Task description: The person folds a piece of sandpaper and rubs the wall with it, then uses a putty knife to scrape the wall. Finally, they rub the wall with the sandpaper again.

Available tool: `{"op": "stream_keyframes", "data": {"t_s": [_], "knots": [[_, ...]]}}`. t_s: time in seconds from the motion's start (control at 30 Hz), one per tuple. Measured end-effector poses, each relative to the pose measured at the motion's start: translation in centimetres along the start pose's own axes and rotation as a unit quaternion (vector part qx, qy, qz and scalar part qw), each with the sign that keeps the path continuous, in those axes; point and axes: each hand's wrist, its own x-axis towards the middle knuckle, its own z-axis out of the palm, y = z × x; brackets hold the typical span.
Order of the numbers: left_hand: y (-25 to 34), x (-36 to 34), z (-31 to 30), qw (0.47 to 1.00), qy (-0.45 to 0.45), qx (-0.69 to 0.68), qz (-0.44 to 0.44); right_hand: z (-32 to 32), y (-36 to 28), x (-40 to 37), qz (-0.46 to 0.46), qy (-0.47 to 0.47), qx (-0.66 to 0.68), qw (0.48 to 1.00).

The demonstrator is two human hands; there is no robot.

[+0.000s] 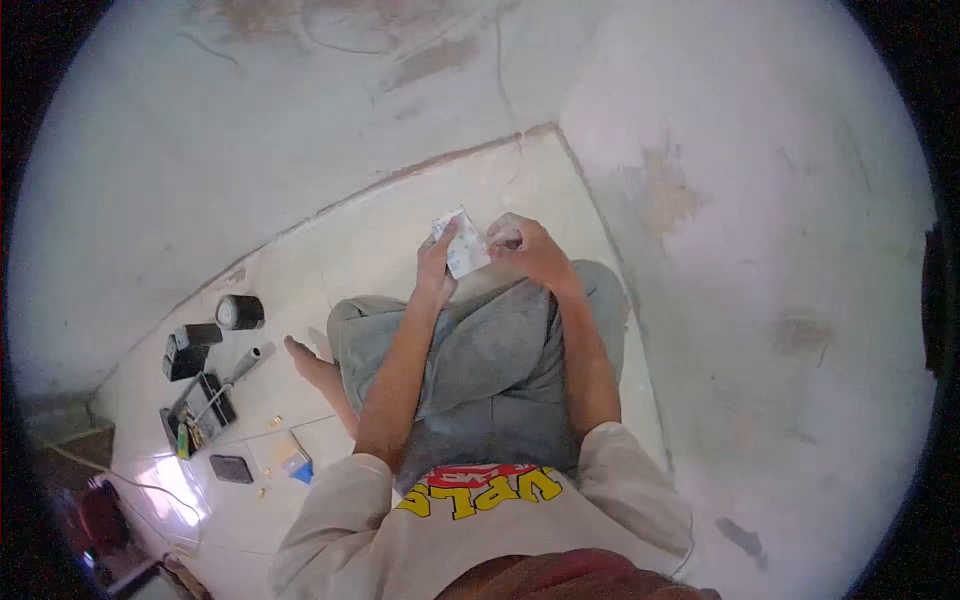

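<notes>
My left hand (436,270) grips a white flat rectangular piece (466,250) by its left side, thumb laid over the front. Faint grey marks show on its face, and it is tilted above my crossed legs. Close by its right edge is my right hand (538,255), fingers curled together in a pinch. What that pinch holds, if anything, I cannot tell. Both forearms rest over the grey trousers (490,345).
To my left on the tiled floor stand a dark round container (240,312), black boxes (192,350) and an open black case (205,415) with tools. Nearer lie a dark flat rectangular object (232,468) and a blue-tipped item (298,462). Walls (740,250) meet ahead.
</notes>
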Motion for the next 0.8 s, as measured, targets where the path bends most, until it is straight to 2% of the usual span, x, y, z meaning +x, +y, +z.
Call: {"op": "stream_keyframes", "data": {"t_s": [0.1, 0.17, 0.2, 0.23, 0.27, 0.33, 0.43, 0.57, 0.8], "knots": [[-0.3, 0.8, -0.4, 0.999, -0.017, -0.029, 0.008, 0.2, 0.2, 0.4, 0.008, 0.007, -0.002, 1.0], [-1.8, 2.6, -2.5, 0.998, -0.027, -0.052, 0.005, 0.3, 1.3, 0.7, -0.021, 0.019, -0.014, 1.0], [-3.7, 4.9, -5.4, 0.997, -0.045, 0.012, 0.057, 0.4, 1.5, 0.9, -0.024, 0.039, -0.018, 0.999], [-3.4, 4.9, -5.0, 0.989, -0.062, 0.077, 0.107, 0.3, 1.3, 1.0, -0.026, 0.059, -0.019, 0.998], [-3.3, 4.8, -4.7, 0.989, -0.063, 0.073, 0.109, 0.1, 1.2, 1.1, -0.027, 0.058, -0.023, 0.998], [0.8, -0.1, 0.7, 0.999, -0.022, -0.041, -0.027, 0.0, 0.6, 0.7, 0.02, 0.072, -0.004, 0.997], [0.4, 0.6, -0.4, 0.998, -0.032, -0.01, -0.049, 0.1, -2.2, 0.2, 0.043, 0.092, -0.058, 0.993], [1.0, 0.0, 0.5, 0.999, -0.04, 0.009, -0.02, 0.4, -0.8, 0.8, 0.029, 0.097, -0.028, 0.994], [0.7, 0.3, 0.7, 0.999, -0.03, 0.008, -0.031, 0.3, -1.6, 0.6, 0.029, 0.096, -0.064, 0.993]]}}
